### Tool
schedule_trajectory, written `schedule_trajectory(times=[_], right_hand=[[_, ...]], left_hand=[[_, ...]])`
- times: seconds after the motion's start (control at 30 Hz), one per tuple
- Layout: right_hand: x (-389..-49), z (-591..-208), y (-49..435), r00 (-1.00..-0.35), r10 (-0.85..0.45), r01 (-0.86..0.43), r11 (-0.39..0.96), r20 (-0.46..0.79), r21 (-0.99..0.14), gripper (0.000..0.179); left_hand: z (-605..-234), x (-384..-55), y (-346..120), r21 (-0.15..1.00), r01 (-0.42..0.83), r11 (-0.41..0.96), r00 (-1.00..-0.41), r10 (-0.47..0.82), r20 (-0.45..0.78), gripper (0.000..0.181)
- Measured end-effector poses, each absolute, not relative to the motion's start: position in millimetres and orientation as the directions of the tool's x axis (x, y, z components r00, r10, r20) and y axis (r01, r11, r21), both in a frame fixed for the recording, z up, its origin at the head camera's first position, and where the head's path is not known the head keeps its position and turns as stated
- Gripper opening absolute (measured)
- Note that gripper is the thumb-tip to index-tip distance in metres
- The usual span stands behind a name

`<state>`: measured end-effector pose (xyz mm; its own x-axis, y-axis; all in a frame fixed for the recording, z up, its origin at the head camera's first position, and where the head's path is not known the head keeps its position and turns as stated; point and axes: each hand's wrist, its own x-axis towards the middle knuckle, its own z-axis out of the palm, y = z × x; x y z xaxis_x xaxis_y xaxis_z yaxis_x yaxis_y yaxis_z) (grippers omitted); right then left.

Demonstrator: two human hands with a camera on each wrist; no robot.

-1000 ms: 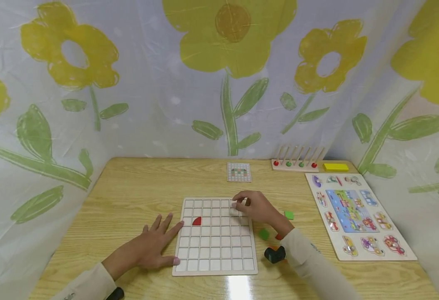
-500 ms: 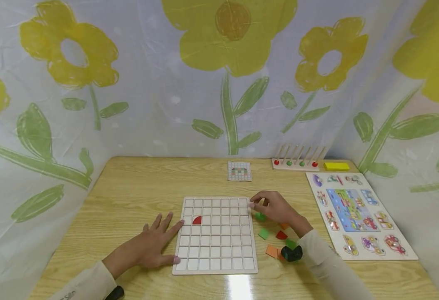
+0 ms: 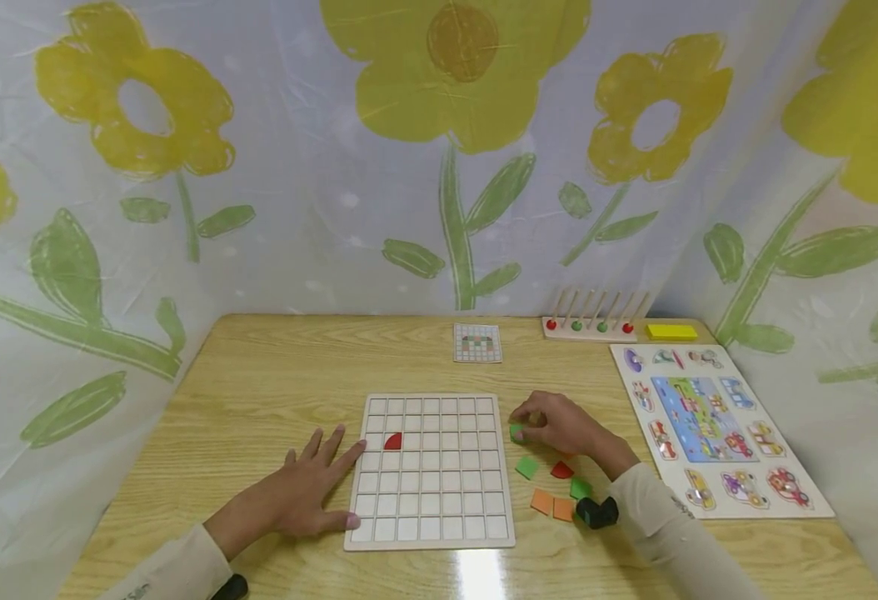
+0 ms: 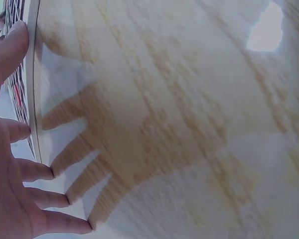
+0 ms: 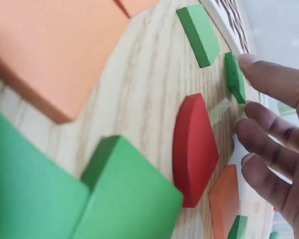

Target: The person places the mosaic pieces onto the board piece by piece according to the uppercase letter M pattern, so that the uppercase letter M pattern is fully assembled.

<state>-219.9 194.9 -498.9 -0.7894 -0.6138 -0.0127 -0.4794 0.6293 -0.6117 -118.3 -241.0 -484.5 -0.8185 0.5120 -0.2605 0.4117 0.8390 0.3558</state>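
Note:
A pale wooden grid board (image 3: 451,543) lies on the table with a red quarter-round tile (image 3: 393,442) in one of its squares. My left hand (image 3: 300,492) rests flat at the board's left side, fingers spread, with forefinger and thumb at its edge. My right hand (image 3: 562,429) is just off the board's right edge. Thumb and forefinger pinch a small green tile (image 5: 234,77) at its edges, low at the table. Near that hand lie another green tile (image 3: 526,467), a red quarter-round tile (image 3: 562,470) and orange tiles (image 3: 541,501); a wrist camera partly hides others.
Behind the board lies a pattern card (image 3: 477,343). A peg stand (image 3: 591,332) with red and green beads and a yellow block (image 3: 671,332) stand at the back right. A picture puzzle board (image 3: 679,492) covers the right side. A flowered curtain (image 3: 319,250) encloses the table.
My right hand has moved from above the board's upper right corner, rightward and down to the green tile beside the board. My left hand has stayed in place.

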Motion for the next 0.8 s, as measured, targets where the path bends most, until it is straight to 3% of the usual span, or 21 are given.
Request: schedule_trajectory(times=[0.53, 0.8], right_hand=[[-218.9, -495.4, 193.2, -0.772, -0.633, -0.482, 0.646, -0.062, -0.592, 0.022], [-220.0, -495.8, 189.9, -0.767, -0.637, -0.447, 0.614, -0.074, -0.651, 0.014]], left_hand=[[-486.0, -117.7, -241.2, 0.331, 0.437, 0.836, -0.818, 0.523, -0.241, 0.102], [-484.9, -118.1, -240.9, 0.325, 0.431, 0.842, -0.817, 0.517, -0.255, 0.102]])
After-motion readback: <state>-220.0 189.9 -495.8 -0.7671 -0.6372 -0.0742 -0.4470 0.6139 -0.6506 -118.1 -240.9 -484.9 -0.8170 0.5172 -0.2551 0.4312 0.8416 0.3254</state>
